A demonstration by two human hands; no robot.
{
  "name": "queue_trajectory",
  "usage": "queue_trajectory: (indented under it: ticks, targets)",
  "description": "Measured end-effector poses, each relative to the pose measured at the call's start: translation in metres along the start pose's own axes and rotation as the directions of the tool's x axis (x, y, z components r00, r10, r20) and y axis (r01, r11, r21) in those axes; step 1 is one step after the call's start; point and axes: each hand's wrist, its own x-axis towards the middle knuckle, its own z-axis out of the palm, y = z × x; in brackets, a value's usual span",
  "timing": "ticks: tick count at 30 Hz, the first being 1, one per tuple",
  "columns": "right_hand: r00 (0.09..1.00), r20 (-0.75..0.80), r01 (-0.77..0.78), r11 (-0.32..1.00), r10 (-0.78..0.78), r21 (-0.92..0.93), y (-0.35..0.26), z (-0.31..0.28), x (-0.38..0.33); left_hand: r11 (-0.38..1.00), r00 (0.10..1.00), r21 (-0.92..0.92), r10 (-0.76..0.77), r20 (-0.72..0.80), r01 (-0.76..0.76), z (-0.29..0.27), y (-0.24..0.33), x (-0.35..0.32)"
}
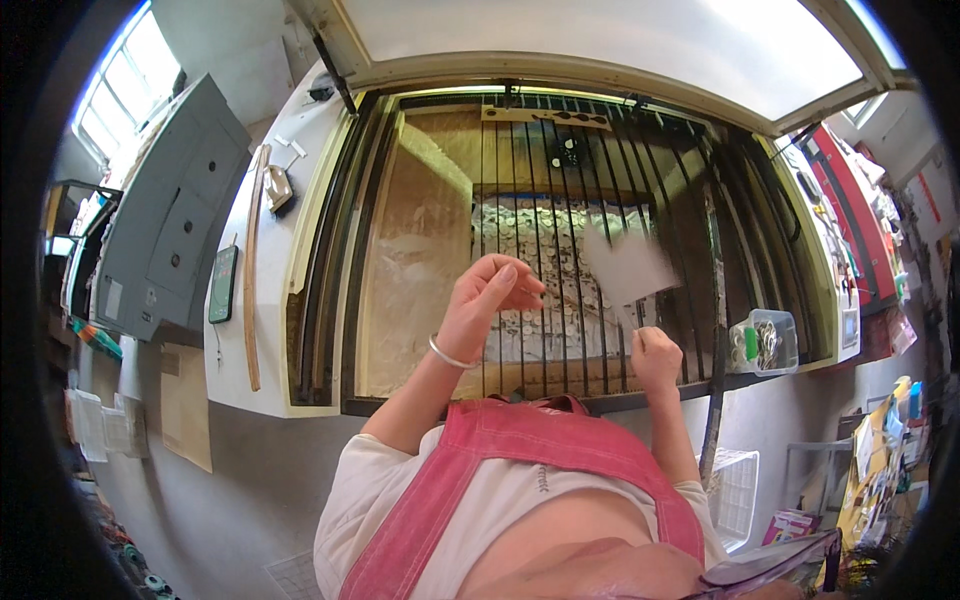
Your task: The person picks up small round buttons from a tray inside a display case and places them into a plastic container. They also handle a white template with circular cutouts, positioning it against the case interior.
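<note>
My left hand (497,288), with a white bangle (452,354) at its wrist, is over the front-left part of a bed of dark slats (568,345). Its fingers are loosely bent, and nothing shows between them. My right hand (657,358) is closed by the front edge of the bed; what it may grip is hidden. Just beyond it a pale, blurred square sheet (632,268) is above the slats. Whether hand and sheet touch I cannot tell. Below the slats, many small round pale pieces (530,240) lie heaped.
A large lid (600,40) stands raised over the machine. On its left ledge are a phone (223,284), a wooden strip (250,300) and a small tool (277,188). A clear plastic box (785,340) of small items sits at the right front. A white crate (735,495) is below it.
</note>
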Motion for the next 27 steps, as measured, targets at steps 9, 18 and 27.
queue_trajectory:
  ticks: [9,18,27]
  targets:
    - [0.888,0.385,-0.460,0.464,0.251,0.757,-0.030,0.014,-0.009,0.890,0.865,0.113,-0.388,-0.318,0.441,-0.060,-0.124,0.000]
    - [0.810,0.532,-0.583,0.236,0.249,0.778,-0.035,0.061,-0.027,0.904,0.885,-0.102,-0.427,-0.188,0.414,-0.059,-0.140,-0.041]
    - [0.769,0.553,-0.629,0.227,0.320,0.744,-0.048,0.072,-0.023,0.935,0.913,-0.078,-0.354,-0.203,0.346,-0.060,-0.163,-0.045]
